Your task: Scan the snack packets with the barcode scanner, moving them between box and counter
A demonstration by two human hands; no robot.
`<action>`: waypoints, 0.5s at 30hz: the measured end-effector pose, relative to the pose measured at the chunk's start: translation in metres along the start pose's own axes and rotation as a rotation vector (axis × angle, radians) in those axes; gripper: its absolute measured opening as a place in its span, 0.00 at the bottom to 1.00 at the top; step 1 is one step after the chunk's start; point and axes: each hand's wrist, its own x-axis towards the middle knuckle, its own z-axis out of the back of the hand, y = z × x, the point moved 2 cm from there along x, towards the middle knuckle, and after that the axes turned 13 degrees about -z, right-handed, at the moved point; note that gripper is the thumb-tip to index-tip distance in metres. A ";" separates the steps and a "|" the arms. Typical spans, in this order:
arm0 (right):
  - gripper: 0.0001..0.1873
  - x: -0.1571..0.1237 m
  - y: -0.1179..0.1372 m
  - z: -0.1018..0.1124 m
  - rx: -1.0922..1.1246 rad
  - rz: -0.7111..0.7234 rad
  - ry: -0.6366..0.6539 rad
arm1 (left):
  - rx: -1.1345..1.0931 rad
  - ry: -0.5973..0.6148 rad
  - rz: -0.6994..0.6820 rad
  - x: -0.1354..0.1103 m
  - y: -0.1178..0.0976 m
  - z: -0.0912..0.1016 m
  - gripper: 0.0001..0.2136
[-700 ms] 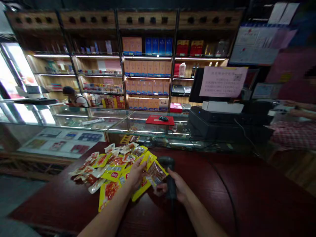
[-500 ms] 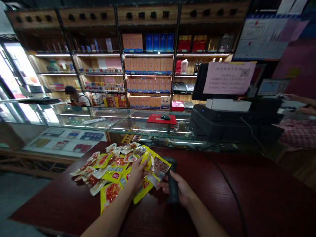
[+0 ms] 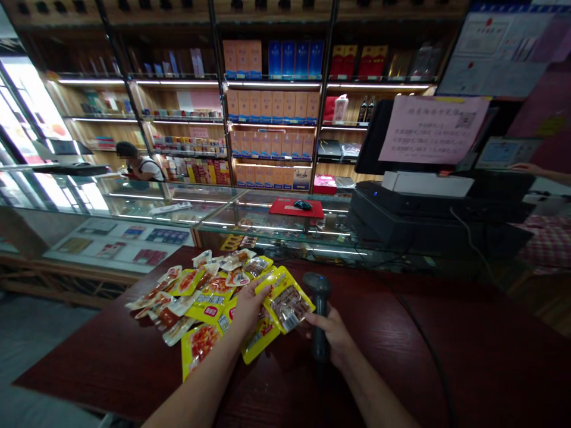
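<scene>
My left hand grips a yellow snack packet by its left edge; dark brown food shows through its clear window. Wrapped round the handle of a black barcode scanner is my right hand, its index finger reaching toward the packet's lower right corner. The scanner stands upright with its head just right of the packet. Beneath and left of my left hand lies a pile of snack packets, some yellow and some clear with reddish-brown food. A yellow packet lies partly covered below the held one.
All this is over a dark red wooden table, crossed by a black cable. Behind stand a glass display counter, a mouse on a red mat, and a monitor bearing a pink notice. One person is behind the counter; another's arm shows at right.
The packet has turned and now shows more of its front, lower in view. The scanner, tilted away before, now shows its head beside the packet. The camera view has shifted slightly.
</scene>
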 end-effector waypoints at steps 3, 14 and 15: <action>0.27 0.001 -0.002 -0.002 -0.003 0.005 -0.036 | -0.159 0.104 0.056 -0.005 -0.003 -0.003 0.18; 0.26 0.006 0.000 0.008 0.045 0.086 -0.208 | -0.065 0.238 0.180 -0.043 -0.014 -0.040 0.26; 0.26 0.007 -0.002 0.007 0.038 0.099 -0.203 | -0.057 0.208 0.176 -0.045 -0.014 -0.041 0.26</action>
